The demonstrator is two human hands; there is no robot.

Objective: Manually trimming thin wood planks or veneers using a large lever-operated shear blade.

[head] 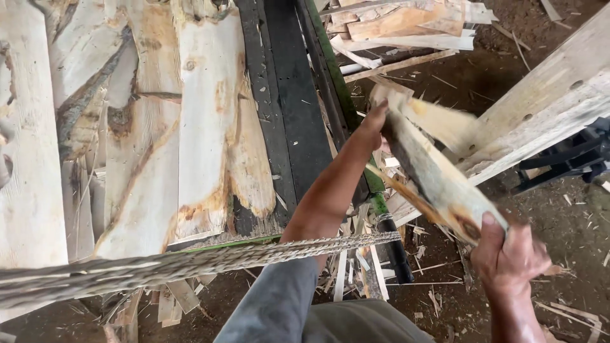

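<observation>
A short rough wooden offcut (432, 171) with bark along one edge is held in the air, blurred, tilted from upper left to lower right. My left hand (375, 124) grips its far upper end. My right hand (508, 254) clasps its near lower end, thumb on top. A second pale strip (445, 124) shows behind it, too blurred to tell whether it is a separate piece.
Wide pale slabs (203, 127) with bark edges lie on a dark bench (298, 101) with a green rail to the left. A thick twisted rope (190, 263) crosses the foreground. Long boards (546, 101) lean at right. Scrap strips (406, 25) and splinters litter the dirt floor.
</observation>
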